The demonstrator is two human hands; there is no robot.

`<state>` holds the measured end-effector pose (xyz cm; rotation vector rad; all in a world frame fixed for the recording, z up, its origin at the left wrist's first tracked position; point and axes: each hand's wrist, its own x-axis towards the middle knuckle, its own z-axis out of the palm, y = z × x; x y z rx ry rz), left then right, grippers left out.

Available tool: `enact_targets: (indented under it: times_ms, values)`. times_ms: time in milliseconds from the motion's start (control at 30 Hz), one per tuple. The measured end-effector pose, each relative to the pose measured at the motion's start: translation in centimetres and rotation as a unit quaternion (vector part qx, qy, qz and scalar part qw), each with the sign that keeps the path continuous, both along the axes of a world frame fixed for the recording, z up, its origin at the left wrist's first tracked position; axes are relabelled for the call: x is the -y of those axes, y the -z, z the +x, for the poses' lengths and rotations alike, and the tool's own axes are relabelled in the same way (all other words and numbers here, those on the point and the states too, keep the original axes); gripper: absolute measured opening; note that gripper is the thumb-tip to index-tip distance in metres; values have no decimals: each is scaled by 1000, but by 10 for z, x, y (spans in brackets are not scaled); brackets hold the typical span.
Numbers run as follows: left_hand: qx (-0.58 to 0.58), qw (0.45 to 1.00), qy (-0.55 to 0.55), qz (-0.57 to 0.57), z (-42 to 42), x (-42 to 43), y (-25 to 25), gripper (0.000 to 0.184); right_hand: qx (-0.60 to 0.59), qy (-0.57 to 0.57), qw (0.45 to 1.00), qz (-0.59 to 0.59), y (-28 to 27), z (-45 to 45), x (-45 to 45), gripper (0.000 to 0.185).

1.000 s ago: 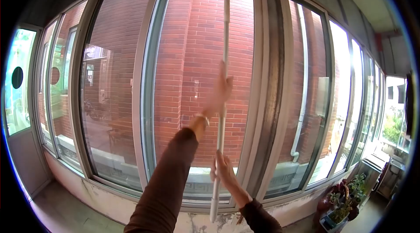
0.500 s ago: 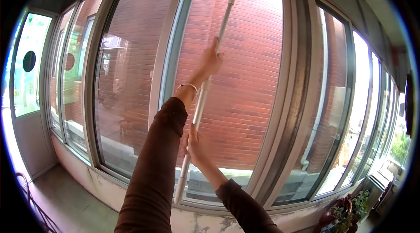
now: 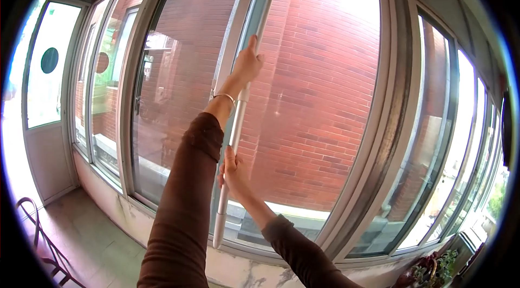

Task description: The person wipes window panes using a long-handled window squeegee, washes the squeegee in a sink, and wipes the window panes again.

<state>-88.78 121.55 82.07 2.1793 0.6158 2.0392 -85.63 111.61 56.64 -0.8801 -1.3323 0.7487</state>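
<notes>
A long pale pole (image 3: pixel 237 125) slants up across the window, and its top end reaches the upper frame edge, where any tool head is cut off. My left hand (image 3: pixel 248 65) grips the pole's upper part, with a bracelet at the wrist. Lower down, my right hand (image 3: pixel 234 171) is wrapped round the thicker section, above the pole's bottom end. Behind both hands is the sliding window pane (image 3: pixel 319 93), with a red brick wall seen through it.
More framed windows (image 3: pixel 189 71) run left and right. A door (image 3: pixel 51 152) with a dark round mark is at far left. Below it stands a metal-framed object (image 3: pixel 49 250). Potted plants (image 3: pixel 433 272) sit at lower right, below the sill.
The view has shifted, so the window appears farther right. Both hands and the pole have moved left across the pane to its left frame. The pole's head has passed out of view at the top.
</notes>
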Motion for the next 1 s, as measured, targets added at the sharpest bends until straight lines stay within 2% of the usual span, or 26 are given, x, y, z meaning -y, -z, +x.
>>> enact_targets:
  times_ms: [100, 200, 267, 333, 367, 433, 500, 533, 567, 600, 633, 733, 833, 933, 1000]
  values:
    - [4, 999, -46, 22, 7, -15, 37, 68, -21, -5, 999, -24, 42, 7, -22, 48]
    - [21, 999, -24, 0, 27, -24, 94, 67, -17, 29, 998, -49, 88, 23, -20, 48]
    - [12, 994, 64, -85, 31, 2, 137, 66, -1, 75, 995, -60, 131, 41, -17, 49]
    - [4, 984, 95, -151, 46, 10, 179, 66, 29, 131, 989, -66, 162, 53, 7, 48]
    - [30, 992, 89, -80, 63, -3, 212, 66, 73, 110, 988, -79, 195, 74, 6, 45]
    - [1, 986, 121, -117, 72, 17, 274, 70, 88, 171, 978, -86, 243, 82, 39, 48]
    - [7, 983, 145, -110, 81, 41, 339, 75, 109, 167, 968, -150, 298, 94, 79, 59]
    - [7, 976, 171, -135, 80, 64, 374, 74, 118, 141, 966, -182, 342, 106, 96, 58]
    - [8, 968, 196, -159, 79, 87, 409, 73, 55, 148, 955, -249, 388, 111, 118, 61]
    - [18, 973, 196, -122, 85, 104, 455, 72, 47, 170, 937, -301, 428, 107, 145, 56]
    - [-12, 959, 217, -180, 81, 128, 492, 72, 39, 182, 921, -343, 456, 104, 165, 56]
    - [-1, 938, 228, -260, 80, 208, 581, 71, 34, 200, 880, -430, 500, 95, 206, 55]
    - [-36, 962, 203, -177, 69, 248, 572, 76, 44, 196, 862, -466, 514, 98, 223, 55]
    - [-14, 964, 186, -190, 95, 216, 565, 71, 79, 187, 857, -474, 493, 115, 219, 55]
    - [-41, 941, 233, -241, 104, 175, 491, 72, 113, 183, 860, -463, 445, 134, 202, 54]
